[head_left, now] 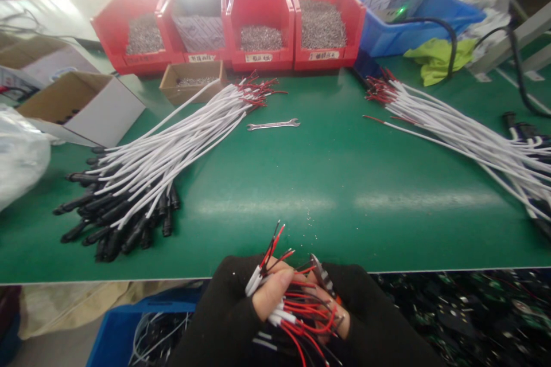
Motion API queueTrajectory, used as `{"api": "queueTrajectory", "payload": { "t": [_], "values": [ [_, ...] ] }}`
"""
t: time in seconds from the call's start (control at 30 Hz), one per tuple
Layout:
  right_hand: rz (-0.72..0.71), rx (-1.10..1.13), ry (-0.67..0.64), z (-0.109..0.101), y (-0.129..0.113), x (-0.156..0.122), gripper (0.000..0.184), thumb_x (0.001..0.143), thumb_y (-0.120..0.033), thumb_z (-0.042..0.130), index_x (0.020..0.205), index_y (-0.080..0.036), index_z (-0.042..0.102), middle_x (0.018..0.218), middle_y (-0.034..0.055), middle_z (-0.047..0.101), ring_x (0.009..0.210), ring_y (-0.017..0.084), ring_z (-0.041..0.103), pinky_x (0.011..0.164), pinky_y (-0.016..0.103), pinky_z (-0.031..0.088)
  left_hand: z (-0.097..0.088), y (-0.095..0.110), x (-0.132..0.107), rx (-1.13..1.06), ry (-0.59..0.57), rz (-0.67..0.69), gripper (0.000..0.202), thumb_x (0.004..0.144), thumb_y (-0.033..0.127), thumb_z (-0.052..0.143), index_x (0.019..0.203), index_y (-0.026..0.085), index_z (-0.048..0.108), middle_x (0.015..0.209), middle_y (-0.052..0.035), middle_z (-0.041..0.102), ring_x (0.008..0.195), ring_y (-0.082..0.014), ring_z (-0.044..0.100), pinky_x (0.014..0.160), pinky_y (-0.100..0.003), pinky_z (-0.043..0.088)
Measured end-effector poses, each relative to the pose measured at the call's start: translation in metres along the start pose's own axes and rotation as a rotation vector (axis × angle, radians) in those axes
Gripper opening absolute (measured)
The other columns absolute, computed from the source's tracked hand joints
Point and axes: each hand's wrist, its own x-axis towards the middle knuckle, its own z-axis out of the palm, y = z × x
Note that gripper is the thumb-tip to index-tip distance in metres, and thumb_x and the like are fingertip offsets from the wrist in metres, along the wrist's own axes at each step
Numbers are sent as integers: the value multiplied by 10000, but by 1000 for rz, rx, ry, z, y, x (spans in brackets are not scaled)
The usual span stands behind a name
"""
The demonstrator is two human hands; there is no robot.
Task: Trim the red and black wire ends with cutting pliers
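Both hands wear black fingerless gloves and meet just below the front edge of the green table (301, 183). My left hand (262, 298) is closed around a bunch of white cables with red and black wire ends (297, 304). My right hand (344, 315) is closed too, pressed against the same bunch, with a small metal tool (322, 275) sticking up from its fingers. On the table's left lies a pile of white cables with black connectors (146, 172). Another such pile (465, 132) fans across the right.
A small wrench (274, 124) lies mid-table. Red bins (258, 26) of small metal parts line the back, beside a blue bin (413, 17). Cardboard boxes (86, 106) sit at the left. A blue crate (124, 332) stands under the table.
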Motion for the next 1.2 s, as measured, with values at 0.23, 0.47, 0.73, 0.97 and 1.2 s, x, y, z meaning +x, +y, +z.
{"api": "queueTrajectory", "payload": {
  "t": [0.23,0.47,0.73,0.97,1.2],
  "values": [
    [-49,80,30,6,-9,7,405,1002,-504,555,865,-213,800,860,71,806,800,235,762,749,324,626,-1,3,-4,37,-13,-66,222,922,298,667,855,201,855,801,-30,835,755,-210,784,712,-251,593],
    [-177,130,219,5,-6,11,265,998,-412,595,983,-207,763,607,-5,704,548,158,681,547,246,570,-9,-1,0,182,-179,-61,373,964,404,588,829,164,840,727,-59,805,669,-209,742,626,-260,546],
    [-191,-50,214,12,-6,-1,222,961,-418,637,841,-250,719,774,-2,729,688,149,715,639,242,608,-7,-2,3,178,-120,-89,507,989,484,490,777,150,808,685,-76,765,648,-206,693,623,-273,496],
    [-272,-169,216,-3,-10,7,156,954,-339,639,949,-221,741,915,61,769,786,209,736,664,316,620,-8,-9,0,190,-123,-30,218,906,287,580,911,218,788,809,-14,752,753,-199,657,695,-283,478],
    [-350,-155,293,7,-25,17,144,939,-352,671,925,-230,746,926,68,777,827,233,748,716,356,636,-9,-13,-7,289,-151,-14,223,955,327,590,860,252,777,761,23,738,739,-195,645,655,-265,466]
  ]
}}
